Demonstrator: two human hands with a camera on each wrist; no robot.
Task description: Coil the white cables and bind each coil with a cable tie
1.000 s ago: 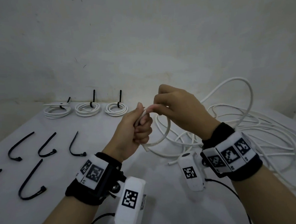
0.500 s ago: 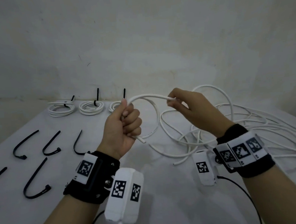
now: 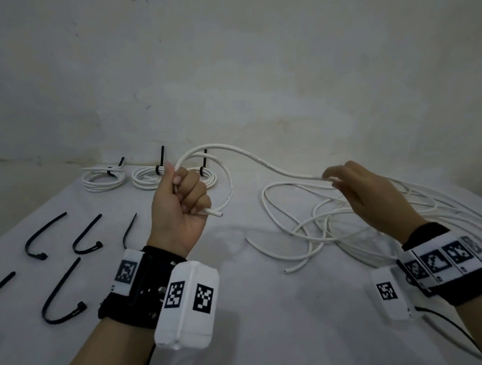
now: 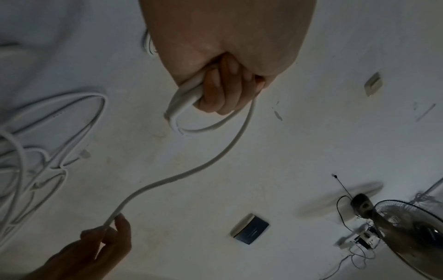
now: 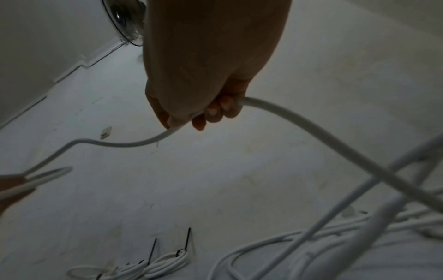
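My left hand (image 3: 183, 198) is fisted around a small loop of white cable (image 3: 249, 159), whose cut end (image 3: 215, 213) sticks out below the fist. The same cable arcs rightward to my right hand (image 3: 332, 178), which pinches it between thumb and fingers above the table. The left wrist view shows the left hand (image 4: 215, 89) gripping the loop and the cable (image 4: 191, 170) running down to the right hand (image 4: 112, 229). The right wrist view has the right hand (image 5: 203, 113) pinching the cable (image 5: 311, 128). A tangle of loose white cables (image 3: 349, 223) lies under and beyond the right hand.
Three coils bound with black ties (image 3: 146, 179) sit along the back of the white table (image 3: 271, 321) by the wall. Several loose black cable ties (image 3: 60, 295) lie at the left. A fan (image 4: 407, 227) shows in the left wrist view.
The hands have drawn apart: the right hand slid rightward along the cable, stretching a length between them. The left hand rose slightly, still gripping the loop.
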